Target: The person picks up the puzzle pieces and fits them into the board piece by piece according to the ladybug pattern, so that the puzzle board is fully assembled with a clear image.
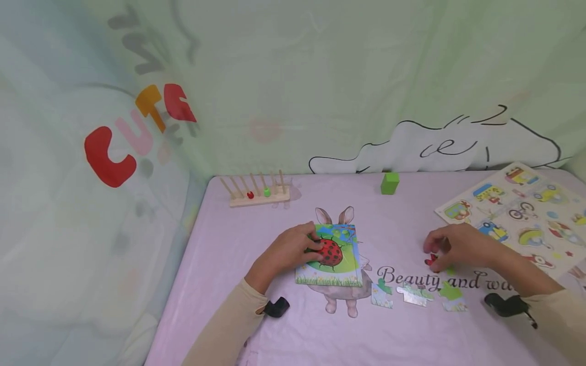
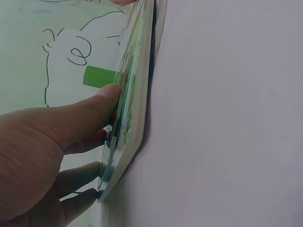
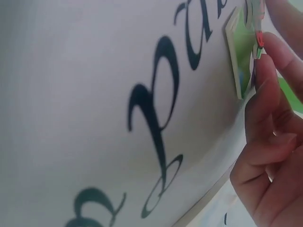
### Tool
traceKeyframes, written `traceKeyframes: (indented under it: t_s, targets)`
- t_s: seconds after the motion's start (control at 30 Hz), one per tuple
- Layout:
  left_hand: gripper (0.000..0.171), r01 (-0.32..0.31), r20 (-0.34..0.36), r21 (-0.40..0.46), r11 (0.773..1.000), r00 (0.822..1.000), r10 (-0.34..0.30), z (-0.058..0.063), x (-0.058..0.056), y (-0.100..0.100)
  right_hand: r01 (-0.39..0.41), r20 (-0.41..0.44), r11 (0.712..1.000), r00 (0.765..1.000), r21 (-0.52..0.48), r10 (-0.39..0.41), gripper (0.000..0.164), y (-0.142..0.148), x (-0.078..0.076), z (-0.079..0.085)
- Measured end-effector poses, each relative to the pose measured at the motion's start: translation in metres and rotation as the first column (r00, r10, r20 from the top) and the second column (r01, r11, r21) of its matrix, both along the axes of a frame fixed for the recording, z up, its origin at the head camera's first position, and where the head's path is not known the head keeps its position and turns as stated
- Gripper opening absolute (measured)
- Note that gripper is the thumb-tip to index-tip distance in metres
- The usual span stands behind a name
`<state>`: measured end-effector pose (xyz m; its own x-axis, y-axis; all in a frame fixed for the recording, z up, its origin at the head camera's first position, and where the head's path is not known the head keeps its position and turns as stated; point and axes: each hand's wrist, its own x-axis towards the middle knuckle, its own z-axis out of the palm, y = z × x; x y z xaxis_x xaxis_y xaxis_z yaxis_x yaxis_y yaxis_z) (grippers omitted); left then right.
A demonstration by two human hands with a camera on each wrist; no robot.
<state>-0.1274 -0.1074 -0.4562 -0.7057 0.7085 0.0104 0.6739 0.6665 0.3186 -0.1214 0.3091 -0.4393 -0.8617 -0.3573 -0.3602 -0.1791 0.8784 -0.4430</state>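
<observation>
A puzzle board with a red, black-spotted ladybug picture lies on the table. My left hand rests on its left side, fingers and thumb spread over the surface; in the left wrist view the thumb touches raised piece edges. To the right, my right hand pinches a small red-and-black puzzle piece just above the table. The right wrist view shows that piece edge-on between fingers and thumb, with a green puzzle piece close behind it.
Three loose puzzle pieces lie in a row right of the board. A wooden peg rack with red and green beads stands at the back left, a green block at the back. A vehicle picture board lies on the right.
</observation>
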Motion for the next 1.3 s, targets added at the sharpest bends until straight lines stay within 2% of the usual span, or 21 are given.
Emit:
traceKeyframes:
  t_s: [0.4,0.73,0.9,1.13,1.23,1.3]
  targets:
    - [0.037,0.0,0.0,0.014,1.0,1.0,0.0,-0.001,-0.001,0.0,0.006,-0.061,1.0,0.998,0.022,-0.004,0.035,-0.001,0.0,-0.003]
    - [0.037,0.005,-0.004,0.008,1.0,1.0,-0.005,0.0,-0.001,0.002,0.023,-0.102,1.0,0.994,-0.019,-0.025,0.038,-0.008,-0.002,-0.004]
    - [0.037,-0.002,-0.007,0.005,1.0,1.0,0.002,-0.001,-0.001,0.001,0.031,-0.112,0.995,0.993,-0.096,-0.042,0.033,-0.017,-0.003,-0.002]
    - [0.036,-0.008,-0.005,-0.004,1.0,1.0,0.008,-0.001,0.0,0.001,-0.025,-0.094,0.976,0.996,-0.214,0.005,0.021,-0.038,-0.004,0.001]
    - [0.036,-0.008,-0.006,-0.004,1.0,1.0,0.007,-0.001,0.0,0.001,-0.016,-0.083,0.965,0.997,-0.263,-0.006,0.02,-0.051,-0.004,0.003]
    - [0.036,-0.008,-0.002,0.0,1.0,1.0,0.008,0.0,0.0,0.001,0.001,-0.046,0.946,0.999,-0.325,-0.017,0.018,-0.058,-0.004,0.003]
